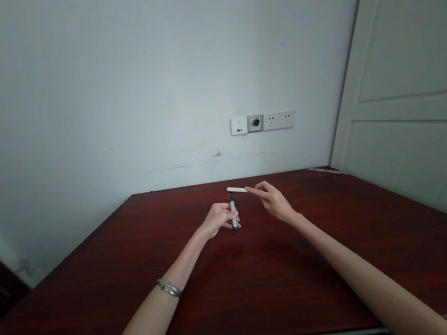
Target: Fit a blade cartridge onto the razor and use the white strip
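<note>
My left hand (218, 218) is closed around a slim upright handle (233, 206), pale grey with a black lower end and a dark neck on top. A narrow cream-white bar (236, 190) lies almost level across the top of that neck. My right hand (269, 197) has its fingertips at the bar's right end, pinching it. Whether the bar is joined to the handle or only touches it, I cannot tell. Both hands are above the middle of the dark red table (225, 300), toward its far side.
Behind the table rises a white wall (170, 86) with a row of sockets (279, 120), one holding a black plug (256, 122). A pale panelled door (418, 107) stands along the right side. A thin strip (326, 171) lies at the far right corner.
</note>
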`<state>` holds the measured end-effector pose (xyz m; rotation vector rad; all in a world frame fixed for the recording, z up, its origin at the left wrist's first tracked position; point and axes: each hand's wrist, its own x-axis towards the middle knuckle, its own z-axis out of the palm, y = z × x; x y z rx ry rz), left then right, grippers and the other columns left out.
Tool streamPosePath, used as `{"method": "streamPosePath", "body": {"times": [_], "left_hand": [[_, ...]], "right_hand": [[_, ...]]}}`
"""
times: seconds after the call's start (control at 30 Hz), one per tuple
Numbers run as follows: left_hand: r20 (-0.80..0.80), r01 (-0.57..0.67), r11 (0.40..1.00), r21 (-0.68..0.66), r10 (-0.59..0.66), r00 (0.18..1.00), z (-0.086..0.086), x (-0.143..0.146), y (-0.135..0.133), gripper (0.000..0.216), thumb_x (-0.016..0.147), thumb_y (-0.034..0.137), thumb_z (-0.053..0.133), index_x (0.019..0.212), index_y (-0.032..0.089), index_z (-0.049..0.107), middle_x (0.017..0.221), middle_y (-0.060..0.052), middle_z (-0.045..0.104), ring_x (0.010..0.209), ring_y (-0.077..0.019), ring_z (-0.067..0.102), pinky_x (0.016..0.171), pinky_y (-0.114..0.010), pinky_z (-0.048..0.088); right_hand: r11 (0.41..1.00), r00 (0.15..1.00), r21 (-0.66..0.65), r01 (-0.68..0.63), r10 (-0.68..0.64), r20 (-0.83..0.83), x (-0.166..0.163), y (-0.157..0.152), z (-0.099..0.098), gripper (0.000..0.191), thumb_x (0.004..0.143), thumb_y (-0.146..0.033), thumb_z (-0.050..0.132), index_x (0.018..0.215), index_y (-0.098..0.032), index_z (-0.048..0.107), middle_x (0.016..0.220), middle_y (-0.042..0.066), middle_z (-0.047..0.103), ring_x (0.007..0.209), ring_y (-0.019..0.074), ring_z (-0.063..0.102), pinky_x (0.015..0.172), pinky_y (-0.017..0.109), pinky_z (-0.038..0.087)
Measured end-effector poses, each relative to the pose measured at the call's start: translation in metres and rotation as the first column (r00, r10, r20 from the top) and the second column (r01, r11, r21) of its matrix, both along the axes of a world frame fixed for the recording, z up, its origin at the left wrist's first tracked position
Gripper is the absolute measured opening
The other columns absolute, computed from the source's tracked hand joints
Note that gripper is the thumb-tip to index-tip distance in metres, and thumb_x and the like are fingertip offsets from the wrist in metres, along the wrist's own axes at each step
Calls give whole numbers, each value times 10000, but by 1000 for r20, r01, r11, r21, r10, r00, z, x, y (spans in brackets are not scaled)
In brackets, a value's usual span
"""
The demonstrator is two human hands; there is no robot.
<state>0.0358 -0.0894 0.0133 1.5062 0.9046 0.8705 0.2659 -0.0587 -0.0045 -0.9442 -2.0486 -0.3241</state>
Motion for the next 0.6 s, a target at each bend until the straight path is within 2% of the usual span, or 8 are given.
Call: {"method": "streamPosePath", "body": {"times": [0.13,0.37,0.6], "left_hand": [[-4,4,1000,11,-4,1000,-1,-1,1,219,671,282,665,751,99,575,669,-68,635,554,-162,638,501,-248,499],[-22,-8,1000,-11,8,1000,1,2,-2,196,671,257,658,750,98,575,642,-55,628,531,-154,630,499,-248,498],[-5,-2,1000,-5,2,1000,-1,-1,1,219,663,274,670,756,102,573,657,-59,633,542,-158,635,496,-244,492]], "right_hand": [[998,997,-16,68,-68,-33,10,3,0,514,832,-73,360,1255,-333,492,950,65,519,841,160,520,745,307,467],[1000,1000,-27,-10,10,9,-4,-8,10,525,834,-67,356,1275,-329,471,972,63,515,860,156,512,773,300,453],[998,998,-44,54,-55,-31,5,-1,4,516,828,-75,364,1267,-319,485,960,66,517,830,154,523,737,285,465]]}}
